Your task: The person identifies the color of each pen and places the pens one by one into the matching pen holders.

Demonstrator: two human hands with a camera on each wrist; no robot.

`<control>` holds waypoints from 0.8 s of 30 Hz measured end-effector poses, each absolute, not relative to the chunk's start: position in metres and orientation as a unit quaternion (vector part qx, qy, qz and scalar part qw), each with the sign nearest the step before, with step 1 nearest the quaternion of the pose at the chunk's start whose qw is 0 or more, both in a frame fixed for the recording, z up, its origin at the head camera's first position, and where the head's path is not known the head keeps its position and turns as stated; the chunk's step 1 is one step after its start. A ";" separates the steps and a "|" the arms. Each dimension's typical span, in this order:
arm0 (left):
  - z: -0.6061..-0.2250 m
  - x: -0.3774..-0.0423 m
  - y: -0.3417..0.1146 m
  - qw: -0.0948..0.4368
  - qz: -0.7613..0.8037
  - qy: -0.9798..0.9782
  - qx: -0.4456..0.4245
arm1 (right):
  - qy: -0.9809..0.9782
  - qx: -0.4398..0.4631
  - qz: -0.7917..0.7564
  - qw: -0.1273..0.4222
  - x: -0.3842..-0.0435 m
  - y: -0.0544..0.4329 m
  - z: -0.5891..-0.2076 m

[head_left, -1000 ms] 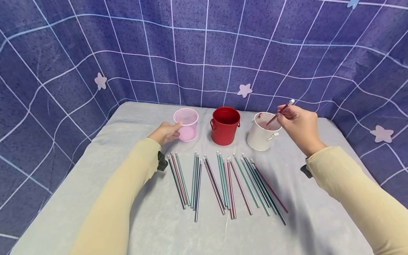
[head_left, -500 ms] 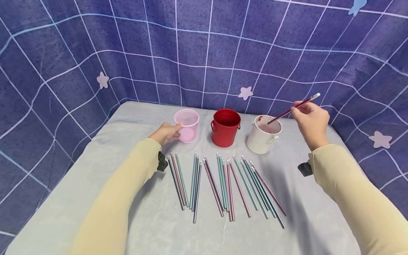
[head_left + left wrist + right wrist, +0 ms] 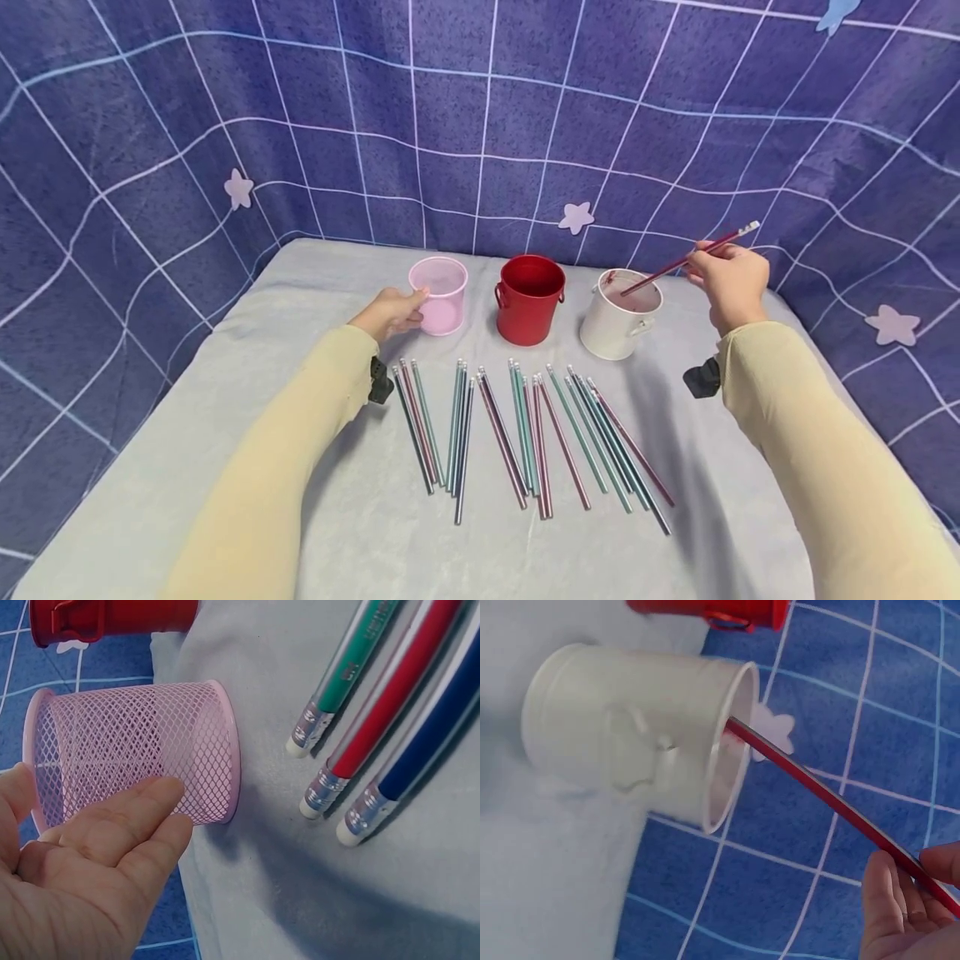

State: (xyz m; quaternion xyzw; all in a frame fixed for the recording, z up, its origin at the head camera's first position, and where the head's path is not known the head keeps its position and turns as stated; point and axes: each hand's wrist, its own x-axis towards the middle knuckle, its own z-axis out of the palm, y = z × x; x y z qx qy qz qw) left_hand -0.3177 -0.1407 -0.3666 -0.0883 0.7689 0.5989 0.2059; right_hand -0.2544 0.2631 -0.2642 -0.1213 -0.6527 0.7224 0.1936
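My right hand [image 3: 729,283] pinches a red pencil [image 3: 670,267] between thumb and fingers. The pencil slants, eraser end up at the right, and its lower end reaches the mouth of the white bucket [image 3: 630,735]. That bucket shows red marks inside its rim. Over at the left, my left hand [image 3: 97,862] touches the pink mesh pencil cup [image 3: 135,742], thumb at the rim and fairly straight fingers along the wall. Between the two stands a red bucket [image 3: 528,308] with side handles.
Several pencils in teal, red and dark blue lie in loose rows, including a green pencil [image 3: 346,675] nearest the pink cup. They rest on a pale grey cloth [image 3: 360,517]. A blue gridded curtain [image 3: 450,108] with stars rises behind and along both sides.
My right hand has moved right, away from the white bucket's mouth, and the red pencil now leans flatter. My left hand stays at the pink cup.
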 end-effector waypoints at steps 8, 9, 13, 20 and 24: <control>-0.364 -0.317 -0.140 0.203 0.605 0.764 -0.092 | -0.649 -0.142 0.728 0.169 -0.253 0.272 -0.276; -0.364 -0.317 -0.140 0.202 0.606 0.764 -0.090 | -0.656 -0.143 0.722 0.167 -0.253 0.272 -0.278; -0.365 -0.316 -0.140 0.196 0.609 0.764 -0.088 | -0.676 -0.151 0.702 0.167 -0.254 0.272 -0.285; -0.367 -0.315 -0.140 0.186 0.613 0.763 -0.085 | -0.693 -0.157 0.685 0.162 -0.256 0.270 -0.291; -0.368 -0.316 -0.140 0.184 0.618 0.759 -0.090 | -0.706 -0.158 0.672 0.156 -0.257 0.269 -0.296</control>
